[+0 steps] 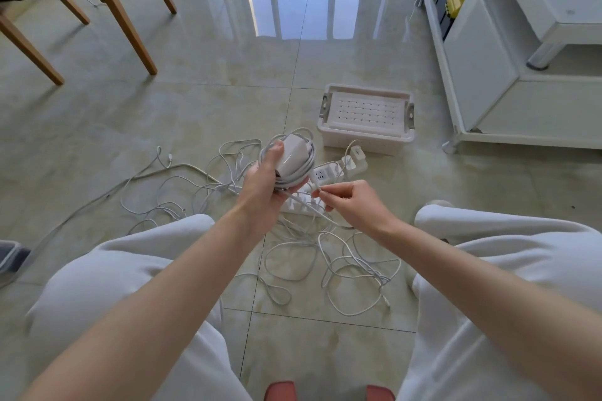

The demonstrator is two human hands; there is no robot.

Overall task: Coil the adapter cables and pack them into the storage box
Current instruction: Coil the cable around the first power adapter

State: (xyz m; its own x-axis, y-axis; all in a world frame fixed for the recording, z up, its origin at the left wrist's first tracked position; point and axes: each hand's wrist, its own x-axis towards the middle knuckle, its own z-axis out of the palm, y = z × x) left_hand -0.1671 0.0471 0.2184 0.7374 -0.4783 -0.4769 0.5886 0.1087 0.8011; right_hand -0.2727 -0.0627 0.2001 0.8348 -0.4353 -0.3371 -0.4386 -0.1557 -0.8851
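My left hand (262,184) grips a white power adapter (294,151) with its cable wound around it in several loops. Just to the right, my right hand (347,202) pinches the free end of that white cable (317,187) between thumb and fingers. A white storage box (366,137) with a perforated bottom and grey latches stands open on the floor beyond my hands. Loose white cables (342,265) lie tangled on the tiles below and to the left.
A white power strip (329,172) with a plugged-in charger (356,155) lies between my hands and the box. A wooden chair (107,0) stands at the far left, a white cabinet (488,75) at the right. My knees in light trousers frame the floor.
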